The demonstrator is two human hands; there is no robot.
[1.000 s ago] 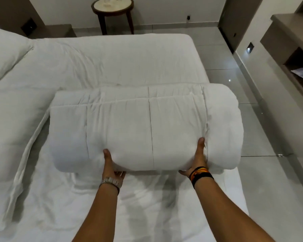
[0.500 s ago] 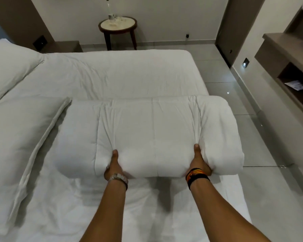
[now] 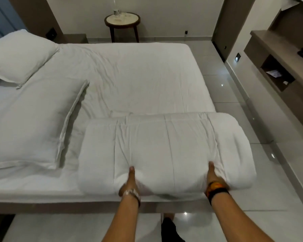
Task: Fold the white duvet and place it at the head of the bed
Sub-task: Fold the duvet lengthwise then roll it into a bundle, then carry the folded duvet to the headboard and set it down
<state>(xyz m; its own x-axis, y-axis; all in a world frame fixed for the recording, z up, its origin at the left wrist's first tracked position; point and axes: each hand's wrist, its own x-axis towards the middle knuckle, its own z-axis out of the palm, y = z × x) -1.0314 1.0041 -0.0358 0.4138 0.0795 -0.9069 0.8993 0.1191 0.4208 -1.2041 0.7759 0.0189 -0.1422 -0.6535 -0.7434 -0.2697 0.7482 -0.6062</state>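
The bed (image 3: 129, 81) wears a creased white sheet. The folded duvet (image 3: 164, 151) lies at its near right corner, gripped along the near edge by the left hand (image 3: 129, 182) and right hand (image 3: 214, 179). Left of that grip lies a pillow (image 3: 30, 123); beyond it, farther left, a second pillow (image 3: 19, 55).

Beyond my bed (image 3: 129, 75) a round side table (image 3: 122, 20) stands against the pale wall, glossy grey floor tiles (image 3: 222, 88) right of it, brown shelf unit (image 3: 280, 67) further right
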